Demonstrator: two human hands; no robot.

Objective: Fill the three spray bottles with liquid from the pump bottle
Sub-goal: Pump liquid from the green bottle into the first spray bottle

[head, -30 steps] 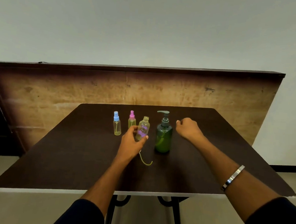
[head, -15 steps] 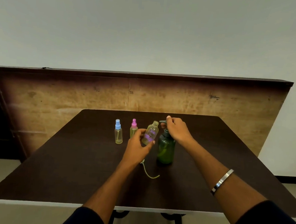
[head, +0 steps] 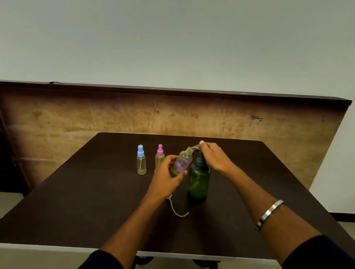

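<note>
My left hand [head: 164, 177] holds an uncapped clear bottle with purple print [head: 182, 163], tilted so its open neck sits under the spout of the green pump bottle [head: 198, 181]. My right hand [head: 214, 157] rests on top of the pump head, fingers curved over it. Two capped spray bottles stand to the left: one with a blue cap [head: 141, 163] and one with a pink cap [head: 159, 156], both holding pale yellow liquid. A thin dip tube [head: 175, 210] from the removed sprayer lies on the table [head: 79, 200] near my left wrist.
A wooden board [head: 86, 121] stands upright behind the dark table, against a pale wall. The table's white front edge [head: 53, 248] is close to me, with its black legs below.
My left hand lifted the printed bottle and tilted it toward the pump spout. My right hand moved from beside the pump bottle onto its head.
</note>
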